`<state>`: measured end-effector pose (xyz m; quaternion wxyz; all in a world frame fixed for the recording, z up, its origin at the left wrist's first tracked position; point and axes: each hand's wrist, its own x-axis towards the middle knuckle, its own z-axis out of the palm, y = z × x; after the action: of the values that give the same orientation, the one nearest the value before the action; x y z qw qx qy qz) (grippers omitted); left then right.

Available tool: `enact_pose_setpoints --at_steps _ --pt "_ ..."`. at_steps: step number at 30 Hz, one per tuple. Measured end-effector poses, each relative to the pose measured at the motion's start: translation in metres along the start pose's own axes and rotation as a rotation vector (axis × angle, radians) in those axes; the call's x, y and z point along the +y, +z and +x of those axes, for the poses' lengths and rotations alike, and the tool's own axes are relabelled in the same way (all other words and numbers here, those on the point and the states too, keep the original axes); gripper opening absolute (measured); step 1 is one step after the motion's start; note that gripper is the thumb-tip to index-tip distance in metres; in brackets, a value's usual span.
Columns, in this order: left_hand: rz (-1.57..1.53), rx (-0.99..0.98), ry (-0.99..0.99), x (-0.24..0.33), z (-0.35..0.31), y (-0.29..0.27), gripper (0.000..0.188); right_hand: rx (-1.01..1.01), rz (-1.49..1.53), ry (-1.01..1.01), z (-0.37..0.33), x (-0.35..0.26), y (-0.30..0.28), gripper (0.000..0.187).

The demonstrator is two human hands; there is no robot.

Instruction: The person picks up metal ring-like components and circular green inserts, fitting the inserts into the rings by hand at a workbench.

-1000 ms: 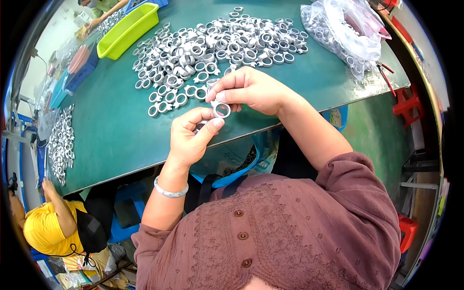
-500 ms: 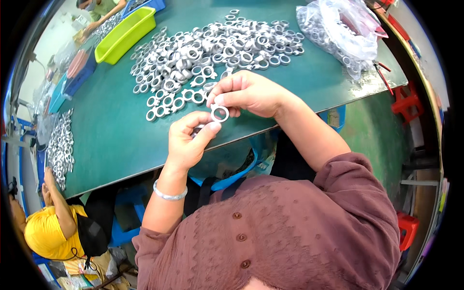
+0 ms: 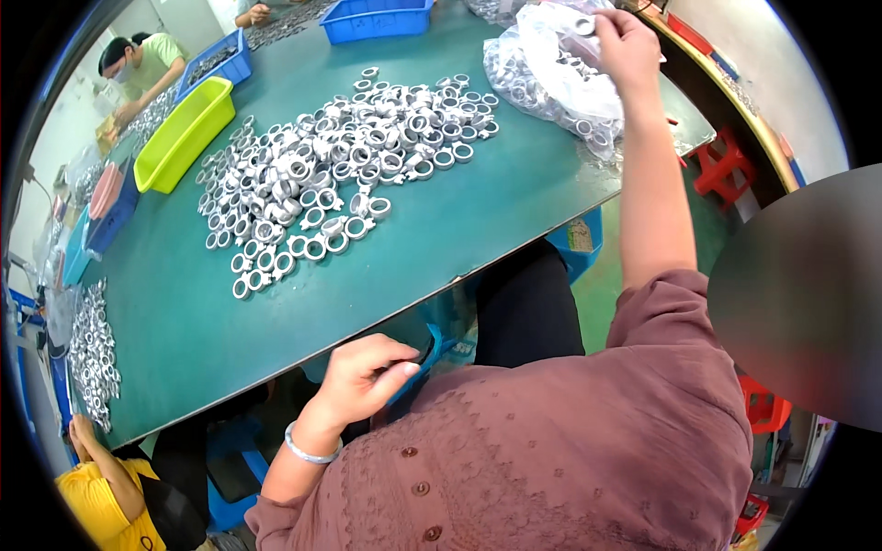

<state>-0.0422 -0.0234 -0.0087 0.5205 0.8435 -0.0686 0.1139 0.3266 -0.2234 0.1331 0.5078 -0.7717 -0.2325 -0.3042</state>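
Observation:
At the far right, my right hand is stretched over an open clear plastic bag, its fingers closed on a grey metal ring above the bag's mouth. Similar rings fill the bag. My left hand, with a pale bangle on its wrist, hovers low in front of the table edge. Its fingers are curled in, and whatever lies inside them is hidden. On the green table a broad heap of small metal rings with side lugs spreads out, with several lying loose at its near side.
A lime-green tub stands left of the heap; a blue tray sits at the back. More rings lie at the left end, beside a person in yellow. Another person works at the far left. Red stools stand right.
My hands have parted. The right has gone from the ring held before me out to the bag; the left has dropped below the table edge. The view has shifted too.

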Motion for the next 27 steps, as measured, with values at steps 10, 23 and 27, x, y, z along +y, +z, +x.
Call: enact_pose_setpoints --at_steps 10,23,27 --pt "0.41 -0.167 -0.483 -0.058 -0.02 0.011 0.035 -0.554 0.172 -0.289 -0.085 -0.044 0.059 0.023" --pt "0.066 -0.115 -0.363 0.005 -0.001 -0.006 0.034 -0.901 -0.007 -0.454 -0.183 -0.073 0.121 0.021" --pt "-0.328 0.043 -0.401 0.011 -0.004 -0.008 0.026 -0.904 0.115 -0.342 -0.184 -0.076 0.111 0.013"
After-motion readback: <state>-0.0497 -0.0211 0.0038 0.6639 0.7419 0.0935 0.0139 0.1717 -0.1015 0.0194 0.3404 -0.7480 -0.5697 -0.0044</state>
